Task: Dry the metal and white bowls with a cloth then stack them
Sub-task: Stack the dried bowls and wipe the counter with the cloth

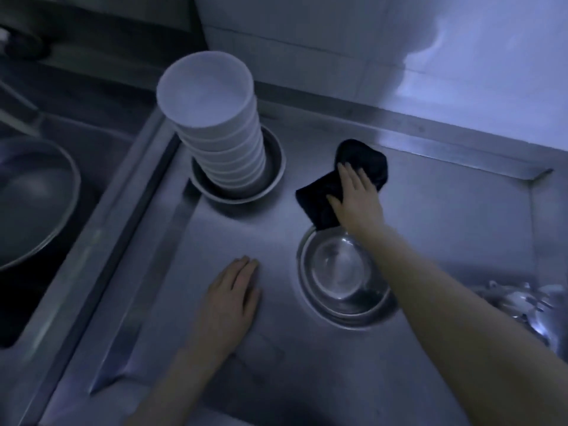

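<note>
The right hand's (356, 199) fingers (349, 175) lie straight and spread on a crumpled dark cloth (362, 161) on the stainless steel tabletop (445, 210); the left hand (230, 299) rests flat, fingers together. Nested shiny metal bowls (341, 281) sit just under the right forearm. A tall stack of white bowls (215, 124) stands in a grey metal bowl (270, 167) to the left.
</note>
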{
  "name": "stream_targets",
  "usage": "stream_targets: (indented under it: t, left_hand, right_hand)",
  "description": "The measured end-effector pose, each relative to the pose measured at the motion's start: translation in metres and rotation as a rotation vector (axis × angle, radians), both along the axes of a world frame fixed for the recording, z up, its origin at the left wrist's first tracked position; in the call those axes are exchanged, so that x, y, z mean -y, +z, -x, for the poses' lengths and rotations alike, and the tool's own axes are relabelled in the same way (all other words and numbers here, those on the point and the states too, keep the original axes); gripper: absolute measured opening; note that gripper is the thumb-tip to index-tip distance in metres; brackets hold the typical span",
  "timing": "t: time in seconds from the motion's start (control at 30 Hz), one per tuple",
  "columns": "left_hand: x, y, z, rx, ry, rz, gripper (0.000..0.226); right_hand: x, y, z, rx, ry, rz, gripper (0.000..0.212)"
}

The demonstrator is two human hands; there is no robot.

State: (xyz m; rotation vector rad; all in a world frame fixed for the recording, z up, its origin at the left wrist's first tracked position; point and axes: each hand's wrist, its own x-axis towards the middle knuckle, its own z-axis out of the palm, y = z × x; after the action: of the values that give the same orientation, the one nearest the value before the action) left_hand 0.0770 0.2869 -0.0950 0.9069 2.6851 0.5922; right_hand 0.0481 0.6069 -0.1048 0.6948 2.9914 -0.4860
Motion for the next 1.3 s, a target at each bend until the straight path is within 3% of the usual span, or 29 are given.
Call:
stream_targets:
  t: [0.13,0.23,0.33,0.43,0.53,0.63,0.7,0.8,0.93,1.03,1.13,1.3]
  left_hand:
    - [0.027,-0.002,0.003,0.054,0.149,-0.063,0.058]
    - [0.045,-0.001,0.000,0.099,0.212,-0.117,0.060]
    - [0.063,0.000,-0.009,0.121,0.238,-0.088,0.061]
    - [0.078,0.003,-0.016,0.148,0.239,-0.053,0.064]
    - [0.083,0.013,-0.002,0.159,0.268,-0.094,0.052]
    - [0.071,0.032,0.029,0.160,0.316,-0.191,0.043]
    - [0.058,0.044,0.055,0.182,0.339,-0.263,0.046]
    - [0.039,0.053,0.090,0.234,0.360,-0.315,0.048]
    - [0.020,0.058,0.131,0.268,0.375,-0.391,0.049]
    - [0.006,0.054,0.157,0.301,0.418,-0.388,0.053]
    - [-0.004,0.045,0.177,0.323,0.389,-0.363,0.059]
    - [-0.015,0.036,0.183,0.388,0.416,-0.353,0.061]
  right_hand:
    - [0.105,0.003,0.016,-0.037,0.140,0.073,0.073]
    - [0.177,0.005,-0.030,-0.044,0.179,0.088,0.071]
    - [0.231,0.004,-0.094,-0.007,0.430,0.113,0.079]
    - [0.263,0.006,-0.147,0.091,0.718,0.147,0.085]
    - [0.255,0.012,-0.144,0.164,0.731,0.222,0.087]
    - [0.227,0.027,-0.113,0.242,0.647,0.393,0.095]
    - [0.209,0.043,-0.093,0.265,0.597,0.390,0.098]
    - [0.186,0.067,-0.063,0.322,0.457,0.457,0.085]
    - [0.156,0.082,-0.007,0.031,-0.030,0.504,0.049]
    - [0.136,0.082,0.037,-0.093,-0.252,0.547,0.057]
    - [0.124,0.081,0.073,-0.043,-0.298,0.621,0.067]
    - [0.114,0.067,0.095,-0.054,-0.320,0.633,0.065]
